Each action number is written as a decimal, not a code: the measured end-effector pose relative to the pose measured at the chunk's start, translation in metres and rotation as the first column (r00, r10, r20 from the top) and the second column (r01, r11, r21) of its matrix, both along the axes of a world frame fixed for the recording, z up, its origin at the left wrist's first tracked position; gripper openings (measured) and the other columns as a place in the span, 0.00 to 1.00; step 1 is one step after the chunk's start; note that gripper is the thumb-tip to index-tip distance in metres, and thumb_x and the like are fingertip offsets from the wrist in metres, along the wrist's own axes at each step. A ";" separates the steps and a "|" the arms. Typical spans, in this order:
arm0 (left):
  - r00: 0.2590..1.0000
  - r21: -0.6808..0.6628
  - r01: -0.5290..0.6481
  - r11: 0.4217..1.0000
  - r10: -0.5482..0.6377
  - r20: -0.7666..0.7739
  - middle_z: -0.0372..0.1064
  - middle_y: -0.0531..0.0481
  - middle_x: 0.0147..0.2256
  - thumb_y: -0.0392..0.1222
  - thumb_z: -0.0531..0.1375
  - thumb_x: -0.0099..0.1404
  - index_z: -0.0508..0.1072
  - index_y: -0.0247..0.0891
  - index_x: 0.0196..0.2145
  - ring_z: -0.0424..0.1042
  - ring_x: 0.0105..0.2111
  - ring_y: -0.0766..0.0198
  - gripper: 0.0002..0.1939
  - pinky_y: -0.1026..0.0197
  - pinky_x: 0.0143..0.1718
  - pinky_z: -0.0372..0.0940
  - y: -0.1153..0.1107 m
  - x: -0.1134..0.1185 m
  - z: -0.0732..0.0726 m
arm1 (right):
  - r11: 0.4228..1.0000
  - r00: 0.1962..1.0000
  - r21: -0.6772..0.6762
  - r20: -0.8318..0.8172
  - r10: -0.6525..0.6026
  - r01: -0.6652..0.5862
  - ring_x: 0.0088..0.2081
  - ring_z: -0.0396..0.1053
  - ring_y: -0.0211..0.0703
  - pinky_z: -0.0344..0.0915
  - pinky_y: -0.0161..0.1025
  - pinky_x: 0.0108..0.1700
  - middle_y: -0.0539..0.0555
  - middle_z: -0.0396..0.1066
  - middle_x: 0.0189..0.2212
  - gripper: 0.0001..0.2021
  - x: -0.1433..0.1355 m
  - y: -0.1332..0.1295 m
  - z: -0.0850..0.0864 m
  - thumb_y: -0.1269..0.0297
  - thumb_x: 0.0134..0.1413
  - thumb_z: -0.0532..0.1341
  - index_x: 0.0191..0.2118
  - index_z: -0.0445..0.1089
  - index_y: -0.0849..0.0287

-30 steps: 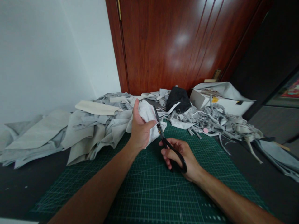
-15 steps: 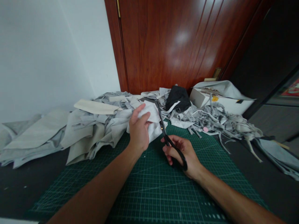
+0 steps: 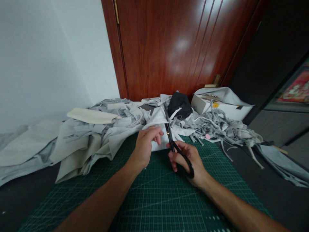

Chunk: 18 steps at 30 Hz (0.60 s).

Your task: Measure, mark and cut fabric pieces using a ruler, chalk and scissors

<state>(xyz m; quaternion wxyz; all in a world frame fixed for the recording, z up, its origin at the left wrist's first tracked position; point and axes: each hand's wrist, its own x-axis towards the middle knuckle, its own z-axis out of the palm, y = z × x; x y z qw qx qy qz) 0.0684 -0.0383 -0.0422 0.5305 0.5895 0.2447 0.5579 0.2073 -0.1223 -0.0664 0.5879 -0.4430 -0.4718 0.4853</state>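
Observation:
My right hand (image 3: 187, 161) grips black-handled scissors (image 3: 180, 149) by the loops, blades pointing away toward the pile. A piece of white cloth (image 3: 156, 117) lies at the blades, one flap raised and another part hanging lower. My left hand (image 3: 149, 143) is closed at the cloth's near left side, fingers curled against it; the exact pinch is partly hidden. Both hands are above a green cutting mat (image 3: 156, 193) with a printed grid.
Grey and white fabric pieces (image 3: 96, 138) are heaped at left and back. A black cloth bundle (image 3: 180, 104), a white box (image 3: 222, 106) and tangled grey strips (image 3: 224, 125) lie at the right. Behind stand a wooden door (image 3: 169, 48) and a white wall (image 3: 60, 48).
My left hand has moved down and its fingers have curled in. The white cloth's upper part now sits beyond the hand. The scissors stay nearly in place; the view has shifted slightly.

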 end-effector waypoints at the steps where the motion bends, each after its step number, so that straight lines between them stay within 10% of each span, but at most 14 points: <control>1: 0.999 -0.036 0.023 0.999 -0.024 -0.024 0.73 0.47 0.28 0.56 0.62 0.64 0.74 0.41 0.18 0.70 0.38 0.55 0.22 0.55 0.41 0.60 0.001 0.000 -0.002 | 1.000 1.000 0.006 -0.003 0.003 -0.003 0.16 0.61 0.31 0.60 0.30 0.18 0.43 0.68 0.19 0.15 0.000 0.000 0.000 0.61 0.43 0.73 0.35 0.72 0.60; 7: 0.952 -0.350 0.170 0.921 -0.063 0.298 0.76 0.41 0.34 0.74 0.67 0.54 0.80 0.34 0.32 0.71 0.37 0.56 0.35 0.58 0.36 0.62 0.011 0.001 0.001 | 0.999 0.999 0.025 0.013 0.047 -0.048 0.16 0.61 0.31 0.61 0.31 0.18 0.42 0.67 0.19 0.17 -0.003 -0.003 0.000 0.59 0.43 0.73 0.38 0.72 0.60; 13: 0.784 -0.376 0.208 0.903 0.076 0.616 0.72 0.52 0.26 0.45 0.71 0.61 0.72 0.38 0.25 0.75 0.32 0.64 0.15 0.62 0.40 0.68 0.027 -0.004 0.013 | 0.994 0.994 0.006 0.024 0.110 -0.111 0.15 0.61 0.31 0.61 0.30 0.17 0.42 0.68 0.20 0.19 -0.005 -0.004 -0.003 0.60 0.43 0.74 0.40 0.73 0.61; 18: 0.788 -0.337 0.174 0.925 0.075 0.612 0.74 0.52 0.28 0.23 0.65 0.53 0.68 0.38 0.24 0.77 0.37 0.65 0.13 0.62 0.48 0.71 0.031 -0.005 0.019 | 0.988 0.987 -0.028 0.044 0.152 -0.150 0.15 0.61 0.31 0.61 0.30 0.18 0.43 0.68 0.19 0.18 -0.007 -0.006 -0.003 0.63 0.41 0.74 0.39 0.73 0.60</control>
